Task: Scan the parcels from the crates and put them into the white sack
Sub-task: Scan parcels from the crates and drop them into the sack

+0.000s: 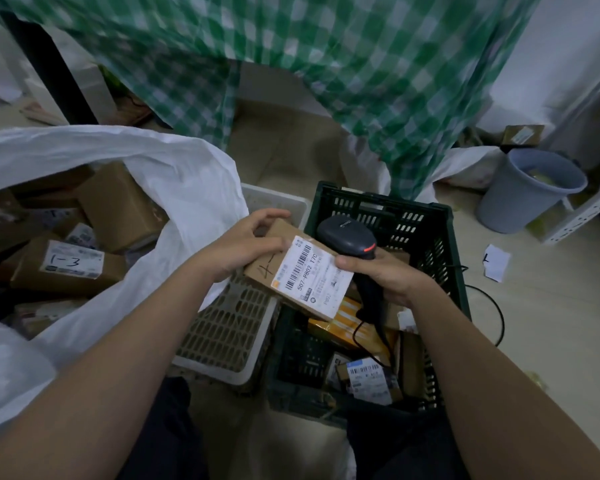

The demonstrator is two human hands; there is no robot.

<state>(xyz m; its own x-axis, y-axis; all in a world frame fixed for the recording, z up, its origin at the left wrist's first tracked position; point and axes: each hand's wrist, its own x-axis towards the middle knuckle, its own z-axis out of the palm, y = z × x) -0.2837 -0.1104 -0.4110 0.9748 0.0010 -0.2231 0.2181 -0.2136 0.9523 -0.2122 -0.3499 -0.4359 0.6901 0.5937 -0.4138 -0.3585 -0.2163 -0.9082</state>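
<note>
Parcel (291, 268) is being gripped by curled left hand (243, 244) fingers above the crates; right hand (385, 275) is clasping the scanner (350, 237)

2 crates (388, 216), 1 sack (174, 174), 1 scanner (350, 235)

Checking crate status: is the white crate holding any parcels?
No: the white crate shows only its bare perforated bottom, while parcels lie in the green crate.
</note>
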